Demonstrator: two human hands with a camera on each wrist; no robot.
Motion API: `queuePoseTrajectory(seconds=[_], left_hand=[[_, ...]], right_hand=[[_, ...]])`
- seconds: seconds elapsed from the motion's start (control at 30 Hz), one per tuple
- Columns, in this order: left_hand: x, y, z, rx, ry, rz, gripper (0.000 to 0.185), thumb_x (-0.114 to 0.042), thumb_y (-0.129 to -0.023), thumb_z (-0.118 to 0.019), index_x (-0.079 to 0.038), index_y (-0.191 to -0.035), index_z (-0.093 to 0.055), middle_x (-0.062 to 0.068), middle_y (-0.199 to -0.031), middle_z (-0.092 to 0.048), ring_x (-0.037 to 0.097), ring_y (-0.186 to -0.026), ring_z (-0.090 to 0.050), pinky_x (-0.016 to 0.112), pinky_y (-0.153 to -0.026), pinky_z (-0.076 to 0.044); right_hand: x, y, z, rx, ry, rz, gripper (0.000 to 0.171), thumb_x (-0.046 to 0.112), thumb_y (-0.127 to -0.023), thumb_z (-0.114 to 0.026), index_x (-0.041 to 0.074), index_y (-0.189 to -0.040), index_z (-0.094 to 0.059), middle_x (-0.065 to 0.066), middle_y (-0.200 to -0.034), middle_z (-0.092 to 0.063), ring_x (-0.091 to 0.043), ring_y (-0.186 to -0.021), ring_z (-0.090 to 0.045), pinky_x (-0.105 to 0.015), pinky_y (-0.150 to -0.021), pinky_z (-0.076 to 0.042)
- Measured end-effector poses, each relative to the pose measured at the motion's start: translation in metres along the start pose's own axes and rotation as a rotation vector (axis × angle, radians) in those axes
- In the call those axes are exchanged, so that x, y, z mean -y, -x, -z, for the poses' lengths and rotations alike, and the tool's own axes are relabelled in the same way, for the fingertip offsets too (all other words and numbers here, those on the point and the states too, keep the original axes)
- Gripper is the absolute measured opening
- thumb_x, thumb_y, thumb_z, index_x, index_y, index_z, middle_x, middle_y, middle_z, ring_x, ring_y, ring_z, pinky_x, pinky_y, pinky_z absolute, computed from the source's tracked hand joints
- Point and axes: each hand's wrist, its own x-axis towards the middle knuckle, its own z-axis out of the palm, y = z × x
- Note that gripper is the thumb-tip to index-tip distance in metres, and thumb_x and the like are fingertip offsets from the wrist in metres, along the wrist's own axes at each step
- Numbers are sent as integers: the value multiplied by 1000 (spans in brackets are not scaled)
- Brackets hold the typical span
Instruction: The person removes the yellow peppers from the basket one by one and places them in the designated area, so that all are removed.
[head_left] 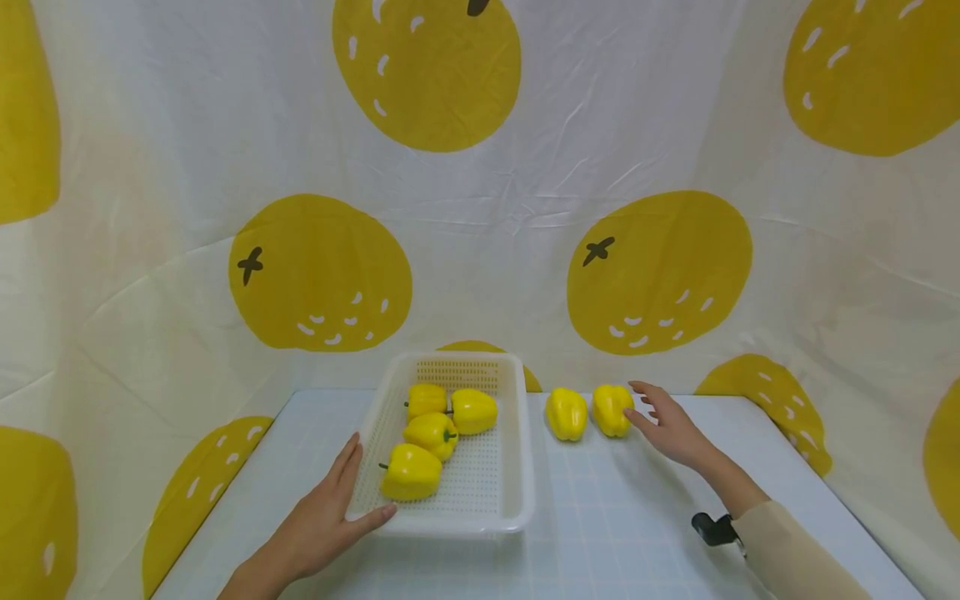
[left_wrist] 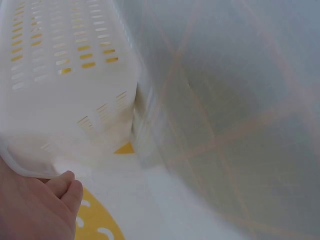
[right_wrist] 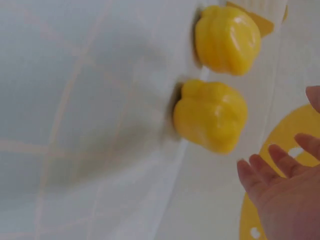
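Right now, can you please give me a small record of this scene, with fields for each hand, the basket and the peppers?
left hand: left hand rests open against the white perforated plastic basket, at its near left corner
right hand: right hand, fingers spread, beside the rightmost yellow bell pepper; contact unclear
basket contents: four yellow peppers
on pale grid table: two peppers, the other one nearer the basket

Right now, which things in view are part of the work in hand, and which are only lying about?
In the work:
- white basket, left hand resting on its side
- four yellow peppers in it
- two yellow peppers on the table, right hand open beside the right-hand one

Lying about:
- the table
- fruit-print cloth backdrop
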Motion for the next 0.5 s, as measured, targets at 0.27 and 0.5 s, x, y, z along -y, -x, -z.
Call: queuePoseTrajectory(seconds=[0.27,0.5], left_hand=[[1,0,-1,1,-1,10,121,-80,-86,-56,-4,-164,-4,17,-172,0,45,-146,-35,67,-108,-38],[0,-1,0,4,7,11,121,-80,-86,-56,-6,-165,-3,14,-172,2,44,-147,-35,68,-108,-39]], right_hand=[[35,5,-7,54,-29,46,63,29,-103,-63,4,-154,-37,-24,-156,-39,-48,-137,-42,-66,-107,-41],[60,8,-15,85,-58,117,59,29,-103,-62,5,-153,-40,-23,-153,-44,-46,-135,-46,-66,-107,-41]])
